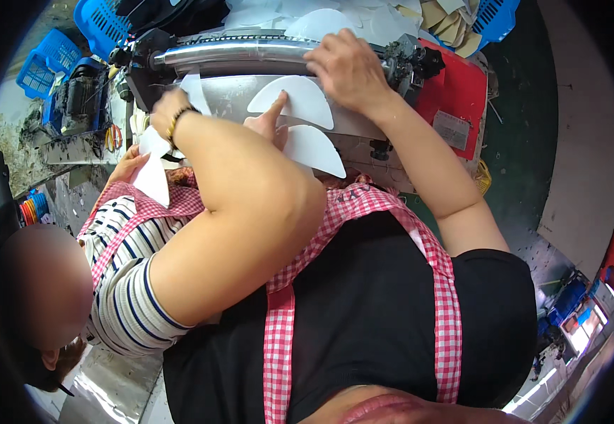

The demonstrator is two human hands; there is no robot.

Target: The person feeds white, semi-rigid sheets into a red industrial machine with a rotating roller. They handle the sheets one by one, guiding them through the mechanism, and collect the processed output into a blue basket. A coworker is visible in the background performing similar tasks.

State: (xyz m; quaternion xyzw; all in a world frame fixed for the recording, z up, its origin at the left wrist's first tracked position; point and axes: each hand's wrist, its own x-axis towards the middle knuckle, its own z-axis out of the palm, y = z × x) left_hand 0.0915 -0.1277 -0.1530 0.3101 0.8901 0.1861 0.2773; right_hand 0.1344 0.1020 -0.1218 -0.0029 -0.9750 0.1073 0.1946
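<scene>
My left hand (267, 128) lies partly behind a co-worker's bent arm; its index finger is stretched out on a white curved, half-moon-shaped piece (303, 99). A second white piece (317, 150) is just right of that hand. Over the right part of a shiny metal roller (229, 52), my right hand (349, 71) is held with loosely bent, parted fingers and nothing visible in them. Near the machine's left side is a co-worker's hand (170, 107) with a bracelet, close to a white strip (195, 93). The co-worker's other hand (130, 165) holds a white piece (151, 173).
Behind the roller lies a heap of white pieces (384, 28). Blue baskets (51, 62) stand at the far left. A red board (455, 99) is right of the machine. The co-worker's elbow (300, 194) crosses in front of my chest.
</scene>
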